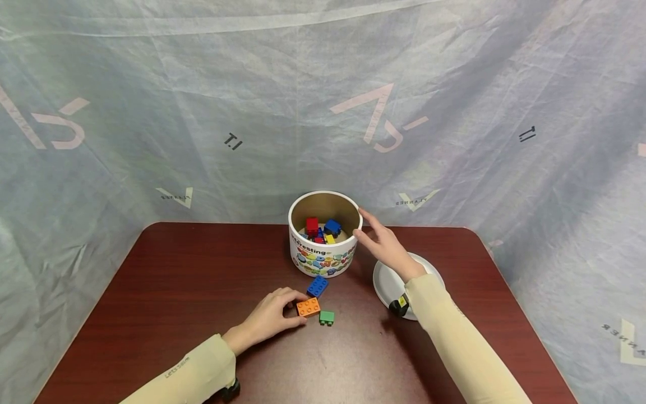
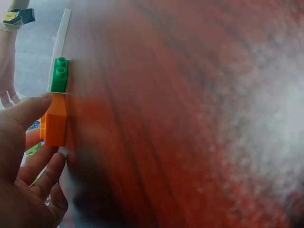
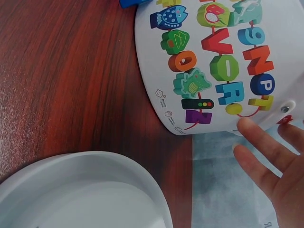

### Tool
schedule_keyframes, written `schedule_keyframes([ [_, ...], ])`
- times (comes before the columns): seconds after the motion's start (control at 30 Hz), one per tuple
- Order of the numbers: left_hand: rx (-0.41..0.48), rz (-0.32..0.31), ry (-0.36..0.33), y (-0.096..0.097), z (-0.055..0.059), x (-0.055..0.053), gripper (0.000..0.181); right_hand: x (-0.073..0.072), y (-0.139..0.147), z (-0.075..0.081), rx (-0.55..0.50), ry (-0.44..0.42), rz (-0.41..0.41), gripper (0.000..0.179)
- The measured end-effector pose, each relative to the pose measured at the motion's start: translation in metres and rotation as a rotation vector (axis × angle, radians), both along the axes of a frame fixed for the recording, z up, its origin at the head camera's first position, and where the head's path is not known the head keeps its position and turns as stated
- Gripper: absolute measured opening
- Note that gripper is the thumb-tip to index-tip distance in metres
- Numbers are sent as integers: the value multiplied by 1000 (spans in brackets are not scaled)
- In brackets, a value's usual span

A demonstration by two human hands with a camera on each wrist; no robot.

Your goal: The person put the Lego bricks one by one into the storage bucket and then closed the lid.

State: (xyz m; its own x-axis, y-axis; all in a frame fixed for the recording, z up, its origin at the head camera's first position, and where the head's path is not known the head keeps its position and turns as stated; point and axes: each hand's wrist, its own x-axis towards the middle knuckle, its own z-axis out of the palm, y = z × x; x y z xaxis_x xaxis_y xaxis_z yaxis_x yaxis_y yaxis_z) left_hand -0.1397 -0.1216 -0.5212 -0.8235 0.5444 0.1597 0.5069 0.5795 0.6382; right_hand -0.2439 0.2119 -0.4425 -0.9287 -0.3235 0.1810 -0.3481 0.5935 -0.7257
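Observation:
My left hand [image 1: 272, 318] pinches an orange brick [image 1: 308, 307] that lies on the dark red table [image 1: 176, 292]; in the left wrist view the thumb and fingers close on the orange brick [image 2: 54, 124]. A green brick [image 1: 326, 317] sits just right of it, and a blue brick [image 1: 317, 285] lies just behind. My right hand [image 1: 382, 242] has straight fingers touching the rim and side of the white printed tub [image 1: 323, 258], which holds red, blue and yellow bricks [image 1: 323, 229]. The right wrist view shows fingertips [image 3: 251, 130] on the tub [image 3: 213, 57] wall.
A white lid or plate [image 1: 386, 280] lies on the table under my right wrist, and shows as a white plate [image 3: 85, 190] in the right wrist view. A pale printed cloth [image 1: 202, 112] hangs behind and around the table. The table's far edge runs close behind the tub.

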Motion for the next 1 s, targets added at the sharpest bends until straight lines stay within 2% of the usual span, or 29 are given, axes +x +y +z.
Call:
schedule_keyframes([
  [0.3, -11, 22, 1, 2, 2, 1, 34, 0, 0, -1, 4, 7, 0, 72],
  [0.6, -4, 49, 53, 2, 1, 2, 32, -1, 0, -1, 2, 17, 0, 71],
  [0.8, -24, 67, 46, 1, 2, 2, 32, 0, 0, -1, 6, 16, -4, 71],
  [1.0, -35, 57, 34, -2, 3, 2, 30, 0, -1, 0, 8, 17, -5, 71],
])
